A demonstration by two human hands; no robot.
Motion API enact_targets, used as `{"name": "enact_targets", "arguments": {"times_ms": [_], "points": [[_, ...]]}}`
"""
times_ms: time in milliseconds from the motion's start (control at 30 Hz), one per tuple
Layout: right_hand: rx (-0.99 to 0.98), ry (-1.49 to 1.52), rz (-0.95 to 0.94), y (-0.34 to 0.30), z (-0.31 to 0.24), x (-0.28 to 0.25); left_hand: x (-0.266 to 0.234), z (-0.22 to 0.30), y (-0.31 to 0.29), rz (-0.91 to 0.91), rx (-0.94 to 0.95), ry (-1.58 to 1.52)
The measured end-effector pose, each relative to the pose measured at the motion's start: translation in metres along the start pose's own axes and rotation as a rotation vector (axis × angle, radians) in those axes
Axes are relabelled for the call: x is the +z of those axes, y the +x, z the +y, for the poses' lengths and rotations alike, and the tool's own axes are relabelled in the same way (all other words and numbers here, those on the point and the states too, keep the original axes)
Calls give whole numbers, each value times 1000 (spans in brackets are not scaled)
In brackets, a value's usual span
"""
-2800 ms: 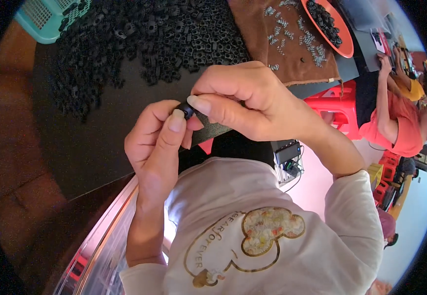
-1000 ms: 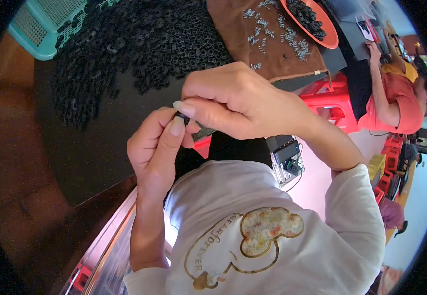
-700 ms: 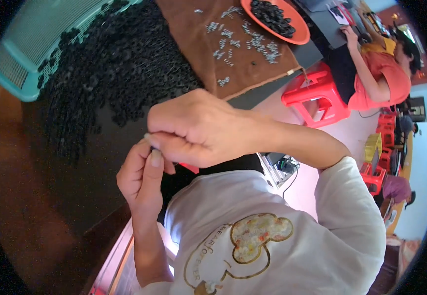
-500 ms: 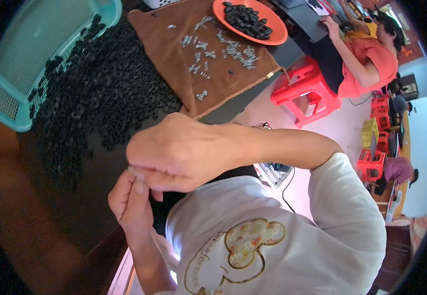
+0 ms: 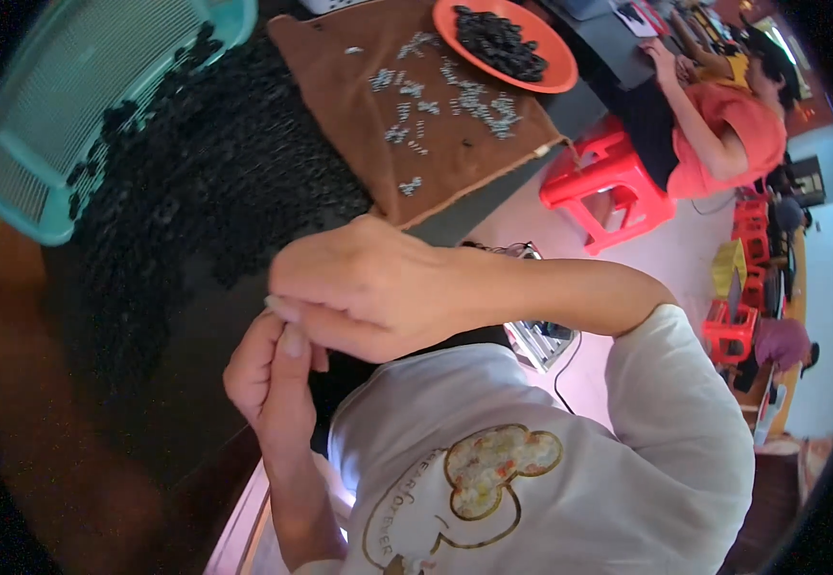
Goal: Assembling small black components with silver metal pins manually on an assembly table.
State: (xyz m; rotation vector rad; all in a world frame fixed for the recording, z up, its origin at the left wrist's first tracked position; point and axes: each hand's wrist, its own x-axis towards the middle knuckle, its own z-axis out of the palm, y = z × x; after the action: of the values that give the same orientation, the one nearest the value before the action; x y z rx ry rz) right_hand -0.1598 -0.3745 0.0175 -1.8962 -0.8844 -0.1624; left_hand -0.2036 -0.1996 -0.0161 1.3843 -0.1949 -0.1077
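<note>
My left hand (image 5: 277, 379) and my right hand (image 5: 359, 287) meet at the fingertips, over the near edge of the dark table. The left one has its thumb pressed against curled fingers. Bent above it, the right hand is closed, its thumb and fingertips pinched right by the left fingertips. Whatever lies between them is hidden or too small to make out. Just beyond the hands spreads a large heap of small black ring-like parts (image 5: 215, 182). A brown cloth (image 5: 340, 57) next to the heap carries loose clusters of small silvery pieces (image 5: 474, 101).
A teal plastic basket (image 5: 28, 172) lies tipped at the far left, black parts spilling from it. On the cloth's far corner sits an orange plate (image 5: 560, 72) of black parts. A red stool (image 5: 608, 192) and a seated person (image 5: 723, 134) are at the right.
The whole view has shifted slightly, so the table and its contents appear a little further right. Both hands stay pressed together, with the right fingertips slightly higher against the left ones.
</note>
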Motion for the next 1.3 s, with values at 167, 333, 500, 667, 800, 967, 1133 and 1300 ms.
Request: {"name": "enact_targets", "arguments": {"times_ms": [167,333,500,667,800,967,1133,1300], "points": [[263,221,-68,0,0,-6,0,1,2,-57,-104,-139],[337,381,-122,3,0,-8,-7,-3,3,-114,-42,-144],[242,260,-229,8,3,-16,-12,-9,4,-164,-21,-121],[314,352,-307,10,4,-20,-14,-8,5,-162,-48,-141],[458,469,-361,11,2,-24,-15,-7,6,-195,-51,-185],[442,489,-392,12,4,-24,-19,-9,7,-247,-49,-197],[445,470,-430,14,3,-26,-19,-8,2,-214,-73,-141],[456,490,-447,14,2,-25,-21,-8,4,-280,-43,-125]]}}
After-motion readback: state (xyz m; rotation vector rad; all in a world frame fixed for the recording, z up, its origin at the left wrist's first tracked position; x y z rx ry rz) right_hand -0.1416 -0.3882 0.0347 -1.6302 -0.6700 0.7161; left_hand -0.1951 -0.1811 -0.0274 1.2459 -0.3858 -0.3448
